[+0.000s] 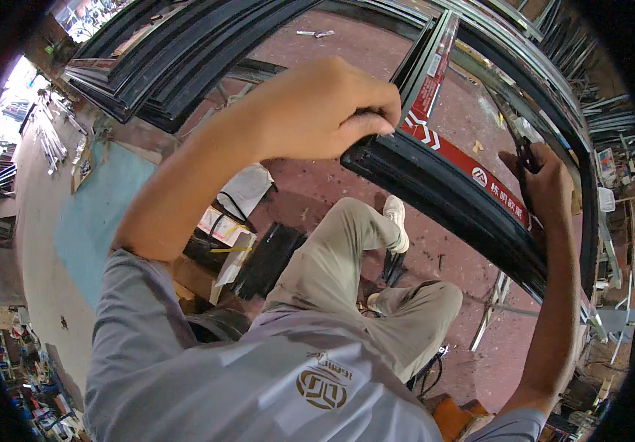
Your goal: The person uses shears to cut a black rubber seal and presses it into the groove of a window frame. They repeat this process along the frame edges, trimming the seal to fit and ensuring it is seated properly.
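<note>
A black metal window frame [443, 199], partly covered in red protective film, stretches across in front of me. My left hand [339, 110] is closed at its near left corner, thumb and forefinger pressed together on the edge. Whether a small piece sits between those fingers is hidden. On the inner side of the frame's right end, my right hand [549, 180] grips a dark tool [530, 156]; only its upper part shows, so its kind is unclear. A second bar [435, 70] with red film meets the left corner and runs away from me.
Black frames [207, 59] lie stacked at far left. A black block-shaped bundle [269, 258] and papers [247, 188] are beside my left leg. Metal bars [590, 129] crowd the right side, and a loose strip [489, 313] lies on the red floor [435, 258].
</note>
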`<state>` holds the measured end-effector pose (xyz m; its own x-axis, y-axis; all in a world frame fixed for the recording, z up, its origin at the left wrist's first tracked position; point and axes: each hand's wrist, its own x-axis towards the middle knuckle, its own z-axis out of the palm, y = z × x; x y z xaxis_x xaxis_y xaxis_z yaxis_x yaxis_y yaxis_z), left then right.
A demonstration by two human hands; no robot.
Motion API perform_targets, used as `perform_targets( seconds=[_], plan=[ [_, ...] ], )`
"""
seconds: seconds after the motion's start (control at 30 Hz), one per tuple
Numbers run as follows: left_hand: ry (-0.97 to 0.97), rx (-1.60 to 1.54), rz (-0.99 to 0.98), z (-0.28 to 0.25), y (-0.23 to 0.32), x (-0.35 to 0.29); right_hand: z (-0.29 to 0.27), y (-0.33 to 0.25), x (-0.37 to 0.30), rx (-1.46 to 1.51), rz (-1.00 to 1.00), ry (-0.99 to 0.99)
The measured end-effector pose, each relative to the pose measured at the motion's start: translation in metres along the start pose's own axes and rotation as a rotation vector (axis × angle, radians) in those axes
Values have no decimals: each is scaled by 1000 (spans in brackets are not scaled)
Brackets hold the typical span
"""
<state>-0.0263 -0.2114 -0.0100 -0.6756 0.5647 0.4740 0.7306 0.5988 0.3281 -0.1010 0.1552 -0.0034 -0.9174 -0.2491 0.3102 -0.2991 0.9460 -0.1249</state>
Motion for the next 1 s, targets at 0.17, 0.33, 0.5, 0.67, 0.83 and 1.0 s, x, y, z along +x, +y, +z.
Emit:
perform_targets(
  seconds=[0.17,0.33,0.5,0.67,0.83,1.0],
  plan=[
    [-175,107,-68,-14,3,15,-4,-5,2,-21,49,-52],
    [-315,229,-164,-18,14,35,10,13,1,87,-38,-4],
    [-461,230,-168,-31,26,50,6,0,1,135,7,-132],
    [-502,365,-180,-27,49,51,10,6,4,127,-35,-114],
    [-474,470,-150,-17,52,43,17,12,10,149,-90,-127],
    [-154,510,90,4,15,22,16,16,8,139,-112,-82]
  ],
)
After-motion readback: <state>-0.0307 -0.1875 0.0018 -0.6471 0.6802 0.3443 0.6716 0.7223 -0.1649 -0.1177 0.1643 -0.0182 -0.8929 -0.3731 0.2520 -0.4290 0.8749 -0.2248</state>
